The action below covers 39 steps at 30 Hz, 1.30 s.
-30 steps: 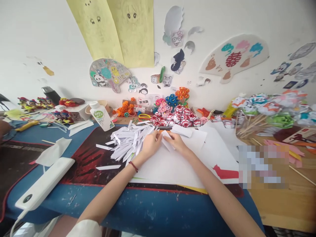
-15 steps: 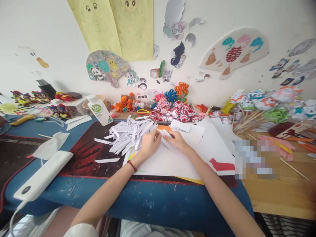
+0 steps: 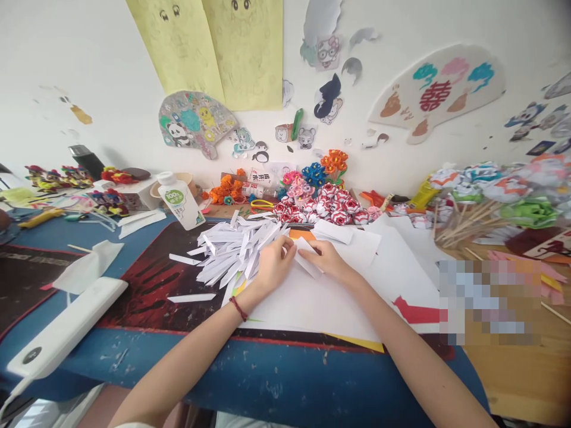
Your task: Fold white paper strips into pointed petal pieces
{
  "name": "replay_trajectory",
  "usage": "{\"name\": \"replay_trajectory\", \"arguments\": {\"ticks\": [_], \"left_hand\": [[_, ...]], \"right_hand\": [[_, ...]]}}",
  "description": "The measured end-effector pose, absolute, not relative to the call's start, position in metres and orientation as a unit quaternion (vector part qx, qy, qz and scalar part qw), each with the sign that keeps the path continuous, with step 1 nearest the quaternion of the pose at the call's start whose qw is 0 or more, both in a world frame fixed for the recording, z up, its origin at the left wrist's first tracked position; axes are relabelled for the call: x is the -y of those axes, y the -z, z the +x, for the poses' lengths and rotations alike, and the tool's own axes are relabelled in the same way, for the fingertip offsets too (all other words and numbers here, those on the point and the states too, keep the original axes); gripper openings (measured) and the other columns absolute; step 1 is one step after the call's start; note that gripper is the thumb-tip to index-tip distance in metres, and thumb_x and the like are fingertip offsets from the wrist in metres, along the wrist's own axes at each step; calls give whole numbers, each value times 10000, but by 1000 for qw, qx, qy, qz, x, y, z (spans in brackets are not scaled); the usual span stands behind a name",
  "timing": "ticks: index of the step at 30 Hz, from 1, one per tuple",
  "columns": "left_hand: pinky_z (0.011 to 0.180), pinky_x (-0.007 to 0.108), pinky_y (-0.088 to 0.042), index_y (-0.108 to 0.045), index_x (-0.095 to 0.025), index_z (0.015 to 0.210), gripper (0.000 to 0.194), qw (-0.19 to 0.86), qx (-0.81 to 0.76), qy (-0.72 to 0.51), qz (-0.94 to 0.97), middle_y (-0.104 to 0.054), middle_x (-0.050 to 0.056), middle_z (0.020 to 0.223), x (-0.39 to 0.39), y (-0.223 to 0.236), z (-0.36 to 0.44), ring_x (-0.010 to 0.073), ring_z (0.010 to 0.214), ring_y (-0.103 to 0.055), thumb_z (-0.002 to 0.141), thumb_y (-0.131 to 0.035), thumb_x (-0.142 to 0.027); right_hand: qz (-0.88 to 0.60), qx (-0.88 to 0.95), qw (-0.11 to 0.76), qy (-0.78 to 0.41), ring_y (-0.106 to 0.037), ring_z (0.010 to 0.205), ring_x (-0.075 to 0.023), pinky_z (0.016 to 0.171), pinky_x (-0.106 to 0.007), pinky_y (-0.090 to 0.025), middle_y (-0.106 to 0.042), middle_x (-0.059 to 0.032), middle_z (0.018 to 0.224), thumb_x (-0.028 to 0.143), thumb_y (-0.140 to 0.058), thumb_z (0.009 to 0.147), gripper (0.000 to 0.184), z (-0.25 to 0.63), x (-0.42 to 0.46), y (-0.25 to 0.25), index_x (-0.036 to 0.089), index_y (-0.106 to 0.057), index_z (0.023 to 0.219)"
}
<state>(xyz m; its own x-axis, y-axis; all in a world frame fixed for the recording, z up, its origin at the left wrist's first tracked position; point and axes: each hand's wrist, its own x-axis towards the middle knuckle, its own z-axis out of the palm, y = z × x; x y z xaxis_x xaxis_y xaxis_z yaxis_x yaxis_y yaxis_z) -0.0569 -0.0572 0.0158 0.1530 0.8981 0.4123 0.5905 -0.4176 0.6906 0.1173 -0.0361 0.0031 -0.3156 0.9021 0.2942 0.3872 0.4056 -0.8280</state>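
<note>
While both hands meet over the white sheets, the head view reads as follows.
Left hand (image 3: 273, 266): fingers closed down on the near end of a small white paper strip (image 3: 307, 261), pinning it flat so it cannot slide.
Right hand (image 3: 328, 260): fingertips pinched on the same strip's far part, seemingly pressing a fold; the grip is together on the paper.
Paper strip: lies on the large white sheet (image 3: 312, 303) at mid-bench, between the two hands.
Pile of folded strips (image 3: 236, 249): heaped just left of the left hand, close enough to drop pieces onto.
Bench (image 3: 276, 374): blue-edged mat under everything.
Bottle (image 3: 179, 200): upright behind the pile, apart from the hands.
Paper flowers (image 3: 325, 205): massed at the wall, out of the working space.
</note>
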Motion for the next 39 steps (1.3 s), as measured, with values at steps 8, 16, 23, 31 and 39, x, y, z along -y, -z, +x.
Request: {"name": "replay_trajectory", "arguments": {"ticks": [8,16,23,31,39], "left_hand": [[594,236,-357,-570,-174,806,141,205,-500,-409,735,-590,-10,697,58,-20,-55,108,597,-476,885,-475,-243],[603,235,-377,-581,-173,816,112,221,-457,-436,743,-613,-3,735,60,-25,-55,103,601,-488,871,-504,-232],[485,192,-388,-534,-177,860,160,330,-435,-582,602,-609,-11,669,54,-38,-69,80,504,-507,869,-543,-337],[428,189,-392,-486,-175,847,206,478,-393,-572,539,-670,31,731,62,-35,-60,106,512,-589,831,-587,-354],[525,213,-390,-556,-178,839,57,316,-484,-454,678,-641,-13,701,68,-29,-57,87,532,-526,821,-567,-231]], "right_hand": [[-424,758,369,-331,-262,576,-108,521,-261,-182,-284,39,594,489,-545,840,416,123,36,-6,177,-443,583],[-407,762,358,-355,-284,540,-96,508,-257,-209,-304,48,552,476,-604,809,441,130,39,-12,175,-432,537],[-466,560,472,-496,-516,538,-113,489,-240,-393,-614,-5,758,472,-739,689,523,138,38,-22,206,-597,1117],[-386,546,424,-611,-517,535,-93,509,-235,-411,-599,-12,711,503,-684,750,375,114,52,-22,161,-656,903],[-411,586,447,-537,-531,525,-121,517,-268,-424,-612,-32,644,481,-690,746,358,114,48,-15,125,-659,735]]}}
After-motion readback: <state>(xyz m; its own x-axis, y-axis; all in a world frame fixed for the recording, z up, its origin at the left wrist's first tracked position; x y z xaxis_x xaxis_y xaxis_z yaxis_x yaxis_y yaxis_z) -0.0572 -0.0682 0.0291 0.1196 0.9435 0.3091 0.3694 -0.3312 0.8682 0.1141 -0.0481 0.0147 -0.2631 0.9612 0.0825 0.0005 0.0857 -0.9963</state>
